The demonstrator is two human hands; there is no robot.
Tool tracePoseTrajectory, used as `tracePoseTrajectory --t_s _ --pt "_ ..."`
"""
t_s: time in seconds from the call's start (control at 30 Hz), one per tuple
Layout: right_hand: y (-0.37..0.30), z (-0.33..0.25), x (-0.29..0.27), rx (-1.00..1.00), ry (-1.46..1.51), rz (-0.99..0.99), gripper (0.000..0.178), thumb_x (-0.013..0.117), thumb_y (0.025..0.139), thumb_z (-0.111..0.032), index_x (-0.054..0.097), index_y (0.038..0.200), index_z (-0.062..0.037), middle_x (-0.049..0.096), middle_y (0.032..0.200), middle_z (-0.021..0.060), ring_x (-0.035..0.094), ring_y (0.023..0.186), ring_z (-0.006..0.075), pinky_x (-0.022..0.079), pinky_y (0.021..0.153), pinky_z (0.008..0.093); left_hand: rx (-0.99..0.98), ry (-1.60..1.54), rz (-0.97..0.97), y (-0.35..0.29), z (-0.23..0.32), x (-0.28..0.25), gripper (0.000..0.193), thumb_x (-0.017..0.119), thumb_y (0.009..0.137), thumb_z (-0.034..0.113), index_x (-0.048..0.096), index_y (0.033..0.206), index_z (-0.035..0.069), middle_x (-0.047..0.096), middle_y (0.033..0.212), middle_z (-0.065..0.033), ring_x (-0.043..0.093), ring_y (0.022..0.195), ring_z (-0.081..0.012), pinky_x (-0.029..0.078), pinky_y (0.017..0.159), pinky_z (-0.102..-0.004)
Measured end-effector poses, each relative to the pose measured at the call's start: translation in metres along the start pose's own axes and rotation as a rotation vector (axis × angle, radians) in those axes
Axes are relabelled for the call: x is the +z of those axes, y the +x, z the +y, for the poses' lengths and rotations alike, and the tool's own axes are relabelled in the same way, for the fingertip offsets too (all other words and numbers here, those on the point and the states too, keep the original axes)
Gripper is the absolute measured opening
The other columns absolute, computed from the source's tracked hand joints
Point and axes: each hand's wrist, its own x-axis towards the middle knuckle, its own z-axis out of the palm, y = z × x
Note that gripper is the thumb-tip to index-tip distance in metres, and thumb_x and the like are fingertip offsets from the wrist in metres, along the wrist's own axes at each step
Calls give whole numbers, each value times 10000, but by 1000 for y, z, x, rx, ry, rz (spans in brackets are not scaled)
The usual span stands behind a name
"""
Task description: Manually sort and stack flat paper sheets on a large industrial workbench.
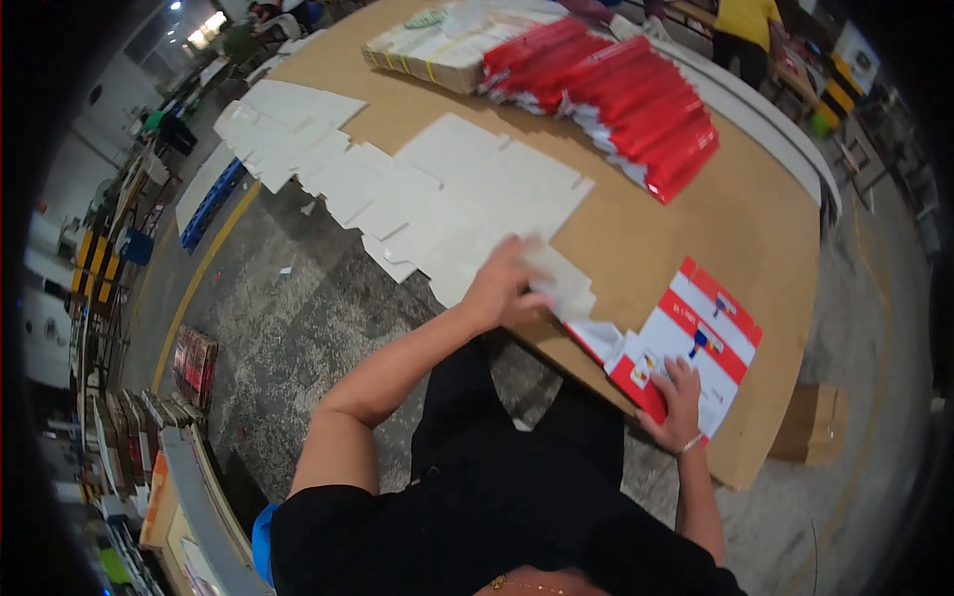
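A flattened red and white printed carton (719,382) lies at the table's near right edge. Flat on its lower part rests my right hand (679,402), fingers spread. A narrow flap (596,338), white with a red edge, stands raised at the carton's left side. Just left of that flap, over the near end of the white carton blanks (477,189), is my left hand (505,286). Motion smears its fingertips, so I cannot make out whether anything is between them. The white blanks overlap in a long row toward the far left.
Several folded red cartons (636,99) lie fanned out at the far side of the brown table (775,268). Beside them sits a strapped white bundle (437,60). A cardboard box (810,425) stands on the floor at the right. People work in the background, one in yellow (743,20).
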Motion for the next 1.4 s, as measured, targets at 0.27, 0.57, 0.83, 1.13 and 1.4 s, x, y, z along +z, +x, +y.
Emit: tracePoseTrajectory --t_s 0.27,0.57,0.83,1.13,1.4 --pt "-5 -6 4 0 61 -41 628 766 737 -294 548 1292 -98 423 1444 215 320 1411 435 170 1154 626 -972 -1150 563 1 45 45 1001 700 850 -6 44 1584 175 79 1596 -244 405 1360 -355 452 1049 -430" --pt "-6 -9 1 17 71 -28 600 753 755 -294 557 1286 -93 423 1450 216 325 1414 428 161 1159 625 -660 -1961 -107 -46 22 37 735 612 876 15 269 1525 30 455 1430 -90 489 1263 -165 438 1007 -297" --pt "-5 -12 4 17 37 -45 591 741 767 -295 560 1295 -100 406 1467 219 313 1419 438 166 1161 622 -992 -1480 274 -21 45 60 429 522 1024 243 426 1366 2 559 1278 -99 575 1141 -180 493 944 -375" --pt "-2 -15 4 -97 14 -95 617 657 854 -151 499 1421 -337 372 1504 207 314 1407 448 189 1157 619 -28 -318 154 -18 51 77 455 538 955 178 490 1394 66 479 1392 -240 479 1277 -399 391 1075 -454" --pt "3 -27 4 -47 -103 -174 579 675 826 -133 584 1326 -411 352 1532 176 299 1403 455 196 1150 627 306 77 -508 -12 58 68 557 543 956 374 413 1478 229 206 1573 -230 178 1414 -526 214 1146 -614"
